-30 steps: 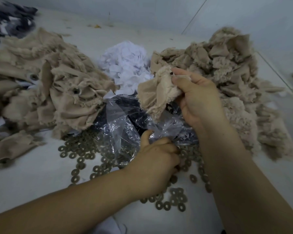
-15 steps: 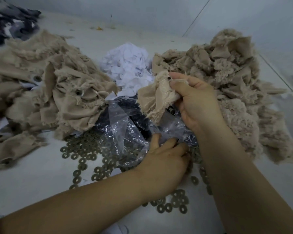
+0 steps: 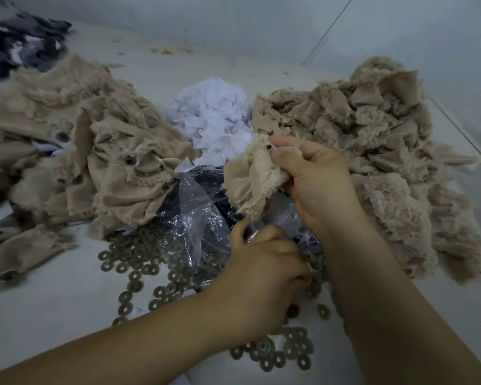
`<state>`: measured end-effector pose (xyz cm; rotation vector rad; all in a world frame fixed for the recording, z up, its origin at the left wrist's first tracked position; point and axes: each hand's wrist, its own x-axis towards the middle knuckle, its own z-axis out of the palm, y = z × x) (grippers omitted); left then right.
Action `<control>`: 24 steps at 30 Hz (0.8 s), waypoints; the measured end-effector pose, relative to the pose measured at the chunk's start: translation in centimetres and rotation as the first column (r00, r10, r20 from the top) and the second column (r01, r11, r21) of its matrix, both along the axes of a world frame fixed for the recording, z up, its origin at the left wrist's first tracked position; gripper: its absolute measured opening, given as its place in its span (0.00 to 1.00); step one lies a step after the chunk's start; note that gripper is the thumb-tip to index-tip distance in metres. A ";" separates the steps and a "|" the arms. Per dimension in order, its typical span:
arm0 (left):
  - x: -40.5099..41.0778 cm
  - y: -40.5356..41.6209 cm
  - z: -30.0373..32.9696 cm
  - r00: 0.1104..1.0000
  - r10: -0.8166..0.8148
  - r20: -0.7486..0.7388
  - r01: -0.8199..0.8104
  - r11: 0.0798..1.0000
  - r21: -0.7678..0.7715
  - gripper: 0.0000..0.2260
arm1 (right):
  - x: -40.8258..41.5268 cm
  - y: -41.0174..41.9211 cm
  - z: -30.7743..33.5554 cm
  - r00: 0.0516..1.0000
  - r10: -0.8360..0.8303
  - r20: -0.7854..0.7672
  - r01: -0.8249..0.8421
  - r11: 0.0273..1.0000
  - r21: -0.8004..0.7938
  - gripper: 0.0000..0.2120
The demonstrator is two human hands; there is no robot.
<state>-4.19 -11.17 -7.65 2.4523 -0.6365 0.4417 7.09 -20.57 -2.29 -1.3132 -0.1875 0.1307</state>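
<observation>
My right hand point(image 3: 314, 182) grips a frayed beige fabric scrap point(image 3: 250, 179) above a clear plastic bag point(image 3: 203, 215) of small dark parts; a small dark stud point(image 3: 268, 147) pokes through the scrap at my thumb. My left hand point(image 3: 264, 276) is lower, fingers curled down among bronze ring washers point(image 3: 139, 262) scattered on the white table; what it holds under the fingers is hidden.
A big heap of beige scraps point(image 3: 75, 154) lies at the left, another beige pile point(image 3: 372, 140) at the right. White paper or cloth pieces point(image 3: 211, 115) sit between them. Dark patterned fabric point(image 3: 17, 43) is at the far left corner. A wall rises behind.
My left hand has curled its fingers and drawn slightly toward me over the washers. The right hand keeps hold of the scrap, shifted a little lower.
</observation>
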 end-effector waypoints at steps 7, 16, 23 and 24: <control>1.6 3.9 5.2 0.966 0.239 -0.098 -0.236 0.661 -0.713 0.09 | -1.1 0.6 0.6 0.968 -0.027 0.248 0.113 0.934 -0.339 0.11; 5.3 6.5 5.0 0.953 0.278 -0.119 -0.274 0.626 -0.730 0.12 | -2.1 1.4 1.0 0.958 -0.010 0.285 0.133 0.899 -0.417 0.09; 5.2 6.3 5.1 0.969 0.240 -0.059 -0.223 0.744 -0.630 0.14 | -1.9 1.0 1.2 0.971 0.000 0.241 0.097 0.916 -0.390 0.11; 5.3 6.4 5.1 0.963 0.266 -0.032 -0.232 0.767 -0.599 0.14 | -1.9 0.9 1.3 0.969 0.011 0.247 0.089 0.917 -0.390 0.11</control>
